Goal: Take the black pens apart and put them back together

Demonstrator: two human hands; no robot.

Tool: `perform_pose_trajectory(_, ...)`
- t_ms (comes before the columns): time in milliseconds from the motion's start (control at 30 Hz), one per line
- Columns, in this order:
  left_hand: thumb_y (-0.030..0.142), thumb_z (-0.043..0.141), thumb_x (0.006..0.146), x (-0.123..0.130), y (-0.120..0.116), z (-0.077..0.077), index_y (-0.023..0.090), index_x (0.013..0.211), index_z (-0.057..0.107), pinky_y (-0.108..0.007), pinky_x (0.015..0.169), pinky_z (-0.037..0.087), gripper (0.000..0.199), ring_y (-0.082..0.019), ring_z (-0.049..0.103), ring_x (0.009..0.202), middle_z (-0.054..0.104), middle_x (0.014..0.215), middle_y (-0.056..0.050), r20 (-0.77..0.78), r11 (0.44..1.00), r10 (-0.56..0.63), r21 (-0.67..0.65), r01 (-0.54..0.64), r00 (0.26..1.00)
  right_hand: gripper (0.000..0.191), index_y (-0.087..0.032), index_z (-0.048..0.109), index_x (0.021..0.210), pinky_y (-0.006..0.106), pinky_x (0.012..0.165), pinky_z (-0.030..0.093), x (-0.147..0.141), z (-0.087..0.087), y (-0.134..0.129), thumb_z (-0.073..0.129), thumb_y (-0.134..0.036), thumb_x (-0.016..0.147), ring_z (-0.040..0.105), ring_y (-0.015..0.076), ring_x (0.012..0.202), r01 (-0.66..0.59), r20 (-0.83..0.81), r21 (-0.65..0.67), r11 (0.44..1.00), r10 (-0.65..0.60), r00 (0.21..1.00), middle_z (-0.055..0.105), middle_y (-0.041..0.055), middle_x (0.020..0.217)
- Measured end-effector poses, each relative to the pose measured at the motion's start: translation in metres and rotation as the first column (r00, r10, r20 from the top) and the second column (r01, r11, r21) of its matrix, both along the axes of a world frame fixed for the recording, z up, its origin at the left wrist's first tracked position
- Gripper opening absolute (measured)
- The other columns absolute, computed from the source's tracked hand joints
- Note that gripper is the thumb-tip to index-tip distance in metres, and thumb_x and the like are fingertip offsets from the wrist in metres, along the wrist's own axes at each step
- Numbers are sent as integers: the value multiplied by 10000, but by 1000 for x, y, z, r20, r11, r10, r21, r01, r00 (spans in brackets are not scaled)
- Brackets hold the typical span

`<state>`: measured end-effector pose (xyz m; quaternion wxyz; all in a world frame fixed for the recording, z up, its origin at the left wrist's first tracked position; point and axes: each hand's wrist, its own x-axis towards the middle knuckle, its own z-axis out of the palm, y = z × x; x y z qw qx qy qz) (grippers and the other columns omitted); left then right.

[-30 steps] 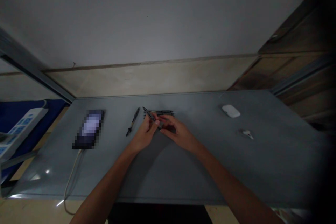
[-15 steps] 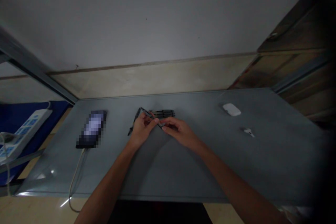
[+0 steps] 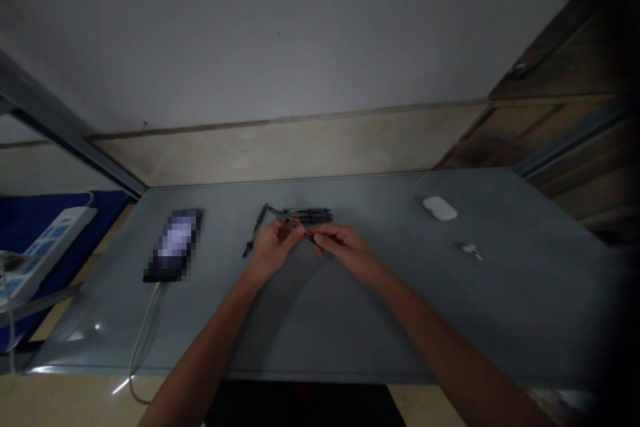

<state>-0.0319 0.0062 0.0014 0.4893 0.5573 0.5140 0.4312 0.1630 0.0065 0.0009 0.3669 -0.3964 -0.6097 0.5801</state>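
Left hand (image 3: 270,252) and right hand (image 3: 353,255) both pinch dark pen (image 3: 309,237), near grouped pens (image 3: 320,217). Seemingly mid-adjustment; next move likely calls for steady fingertips.

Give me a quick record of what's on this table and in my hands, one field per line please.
Left hand: left hand pinches a dark pen
Right hand: right hand grips the same pen's near end
Behind hands: several dark pens lying side by side
Beside left hand: loose pen, lying slanted
Far left: phone, screen lit but pixelated, cable attached
Right side: white rounded case; small white item nearer
Surface: grey table
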Motion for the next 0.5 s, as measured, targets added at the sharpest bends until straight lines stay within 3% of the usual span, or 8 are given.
perform_pose_trajectory(333,447,757,777,3,-4,-6,161,961,636,-282,662,501,361,-159,630,683,673,773,-22,-39,996,-25,80,28,999,320,-176,719,998,265,601,361,-1,0,-2,625,-467,906,497,140,630,-47,-17,4,999,47,999,562,-9,663)
perform_pose_trajectory(500,452,743,786,2,-3,0,176,897,669,-290,649,503,306,-167,627,679,688,765,-20,-111,991,-33,125,47,993,326,-183,727,976,268,610,376,-1,1,-1,638,-485,892,513,144,637,-27,-30,-8,1000,26,999,573,-5,669)
